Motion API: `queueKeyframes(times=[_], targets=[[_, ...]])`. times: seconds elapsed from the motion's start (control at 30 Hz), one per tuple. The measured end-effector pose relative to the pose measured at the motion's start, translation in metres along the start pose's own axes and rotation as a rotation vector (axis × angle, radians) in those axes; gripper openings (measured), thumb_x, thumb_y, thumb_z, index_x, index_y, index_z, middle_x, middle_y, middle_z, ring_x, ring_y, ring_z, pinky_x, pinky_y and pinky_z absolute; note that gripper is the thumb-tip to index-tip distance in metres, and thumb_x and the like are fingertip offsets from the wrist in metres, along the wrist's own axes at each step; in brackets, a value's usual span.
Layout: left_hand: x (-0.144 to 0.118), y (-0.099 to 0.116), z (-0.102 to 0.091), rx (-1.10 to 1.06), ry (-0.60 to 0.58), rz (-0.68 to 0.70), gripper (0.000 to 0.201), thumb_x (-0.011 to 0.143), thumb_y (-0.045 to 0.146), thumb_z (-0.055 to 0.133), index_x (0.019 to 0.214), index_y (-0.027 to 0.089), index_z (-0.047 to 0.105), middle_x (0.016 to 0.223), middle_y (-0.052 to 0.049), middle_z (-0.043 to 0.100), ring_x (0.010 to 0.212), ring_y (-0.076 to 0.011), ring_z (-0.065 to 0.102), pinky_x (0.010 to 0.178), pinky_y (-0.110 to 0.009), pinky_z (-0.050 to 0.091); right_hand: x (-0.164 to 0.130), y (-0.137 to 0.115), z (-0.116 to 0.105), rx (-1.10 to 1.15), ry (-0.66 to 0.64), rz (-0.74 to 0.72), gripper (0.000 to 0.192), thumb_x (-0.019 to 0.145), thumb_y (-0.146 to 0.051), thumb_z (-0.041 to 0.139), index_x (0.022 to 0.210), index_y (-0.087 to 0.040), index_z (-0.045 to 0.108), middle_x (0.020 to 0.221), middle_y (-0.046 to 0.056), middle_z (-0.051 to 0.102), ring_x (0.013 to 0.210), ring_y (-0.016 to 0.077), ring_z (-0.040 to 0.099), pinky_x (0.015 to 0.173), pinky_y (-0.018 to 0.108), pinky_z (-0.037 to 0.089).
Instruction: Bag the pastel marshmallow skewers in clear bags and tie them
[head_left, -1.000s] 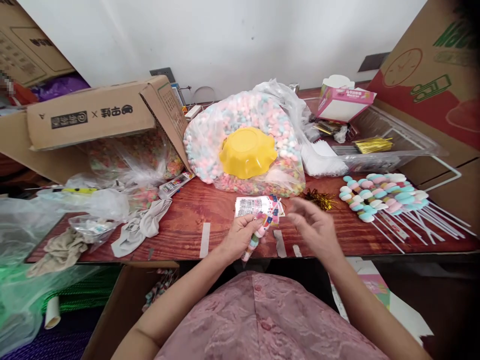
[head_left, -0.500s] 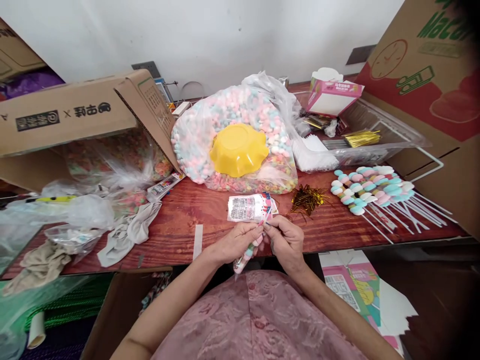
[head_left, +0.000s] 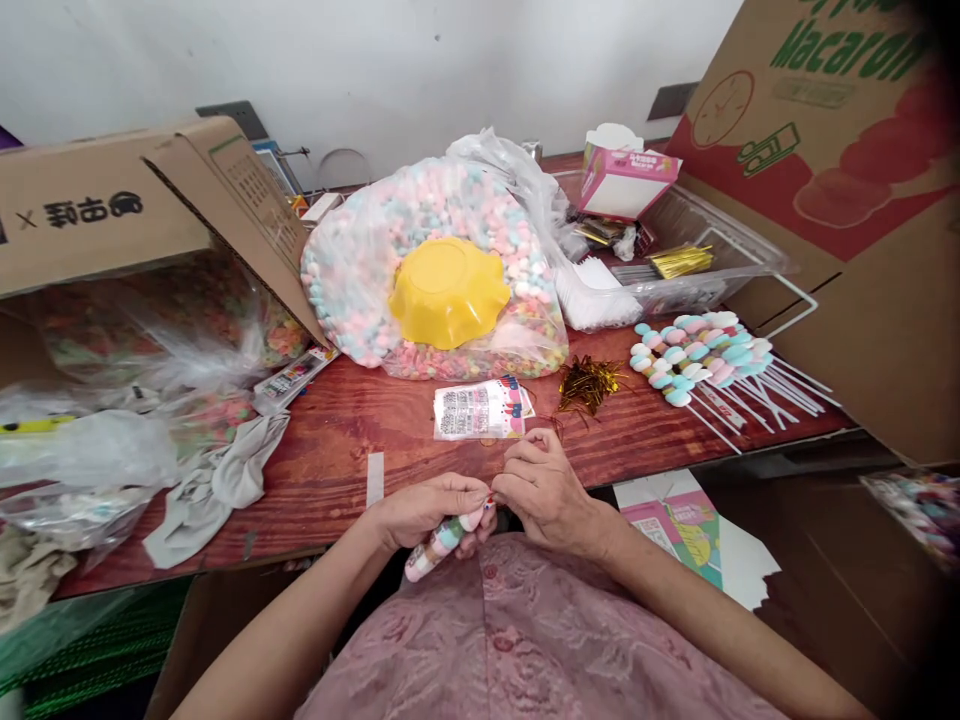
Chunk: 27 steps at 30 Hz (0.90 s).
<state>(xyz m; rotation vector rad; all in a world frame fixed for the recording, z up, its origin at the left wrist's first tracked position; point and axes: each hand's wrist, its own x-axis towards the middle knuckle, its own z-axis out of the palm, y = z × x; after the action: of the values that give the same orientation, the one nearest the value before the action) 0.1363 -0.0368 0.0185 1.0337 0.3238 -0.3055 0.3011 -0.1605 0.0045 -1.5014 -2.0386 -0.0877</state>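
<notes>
Holding a soft stick of pink, blue and white marshmallows in a clear wrapper [head_left: 444,537] just above my lap, I kept my left hand [head_left: 424,508] closed around it. My right hand [head_left: 544,487] pinched the wrapper's top end, close by a small printed paper packet [head_left: 480,409] on the smooth red-brown wooden table [head_left: 337,425]. Squeezing too hard could have squashed the puffy sweets, or the slippery wrapper could have slid loose.

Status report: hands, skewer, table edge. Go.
Left hand grips marshmallow skewer. Right hand pinches its top end. Label packet lies just beyond.
</notes>
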Motion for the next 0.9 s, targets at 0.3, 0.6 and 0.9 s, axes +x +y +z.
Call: queueKeyframes(times=[0.3, 0.6, 0.9], targets=[[-0.002, 0.012, 0.003, 0.059, 0.247, 0.039, 0.037, 0.083, 0.045, 0.060, 0.064, 0.016, 0.047, 0.056, 0.003, 0.048, 0.042, -0.0067, 0.043, 0.040, -0.018, 0.035, 0.003, -0.005, -0.017, -0.156, 0.083, 0.153, 0.023, 0.091, -0.023, 0.056, 0.111, -0.027, 0.066, 0.128, 0.008, 0.063, 0.120, 0.0284, 0.046, 0.094, 0.048, 0.026], [0.009, 0.007, 0.014, -0.431, -0.111, -0.053, 0.025, 0.079, 0.034, 0.062, 0.067, 0.014, 0.052, 0.057, 0.000, 0.049, 0.041, -0.0078, 0.041, 0.035, -0.018, 0.035, -0.003, 0.012, -0.018, -0.065, 0.273, -0.174, 0.027, 0.092, -0.020, 0.046, 0.106, -0.031, 0.067, 0.099, -0.003, 0.075, 0.107, 0.0212, 0.060, 0.095, 0.046, 0.030], [0.002, 0.005, 0.014, 0.235, 0.107, 0.037, 0.041, 0.087, 0.056, 0.051, 0.078, 0.016, 0.055, 0.065, -0.001, 0.054, 0.052, -0.0119, 0.049, 0.049, -0.024, 0.041, 0.003, 0.002, -0.009, 0.072, -0.048, 0.094, 0.021, 0.090, -0.015, 0.043, 0.074, -0.018, 0.057, 0.072, 0.003, 0.062, 0.076, 0.0166, 0.051, 0.080, 0.037, 0.029]])
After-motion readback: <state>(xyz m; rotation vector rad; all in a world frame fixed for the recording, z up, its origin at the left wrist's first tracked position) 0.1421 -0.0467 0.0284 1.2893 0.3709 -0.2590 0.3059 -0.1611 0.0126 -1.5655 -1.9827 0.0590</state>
